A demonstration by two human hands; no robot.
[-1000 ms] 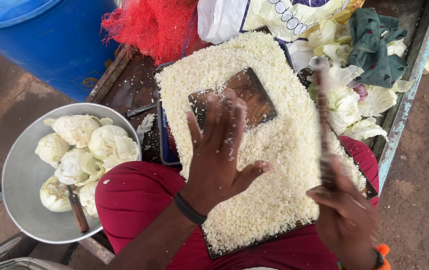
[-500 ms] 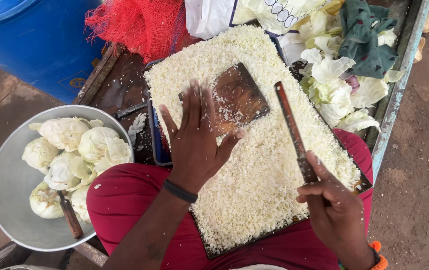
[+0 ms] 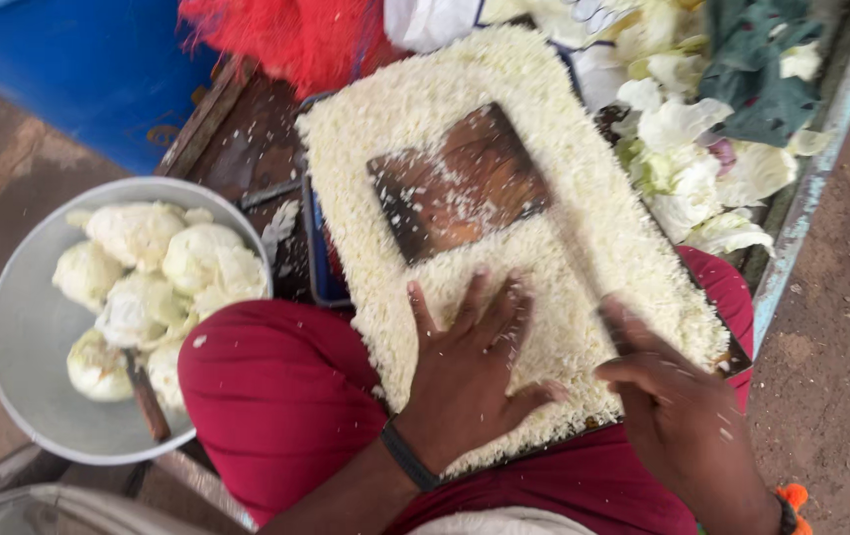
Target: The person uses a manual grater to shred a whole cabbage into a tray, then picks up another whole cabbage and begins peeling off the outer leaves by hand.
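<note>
Nearest: left hand (image 3: 465,381), flat & spread, palm down on the shreds (image 3: 544,248), fingers pointing away, grasping nothing; dark band (image 3: 407,456) on its wrist. Right hand (image 3: 678,401) just beside it to the right, curled round a knife handle; blade (image 3: 579,263) is blurred, runs up & away from the hand across the shreds. Orange bit (image 3: 792,495) at that wrist. Both hands sit over red cloth (image 3: 276,396) on the person's lap.

Shreds = pale chopped cabbage, heaped on a board (image 3: 460,183) right in front of the hands; only a dark wooden patch of the board is bare, just beyond the left fingertips, shreds all round it.

Left of the left hand, well apart: metal bowl (image 3: 19,337) w/ pale cabbage chunks (image 3: 162,272) & a dark stick-like handle (image 3: 148,401) leaning in it.

Beyond the right hand, far right: loose leaves (image 3: 692,168) on the surface (image 3: 792,248), green cloth (image 3: 752,69) past them.

Farthest, beyond the board: red net (image 3: 286,35), white bag (image 3: 435,20), blue tub (image 3: 78,69) at far left.
</note>
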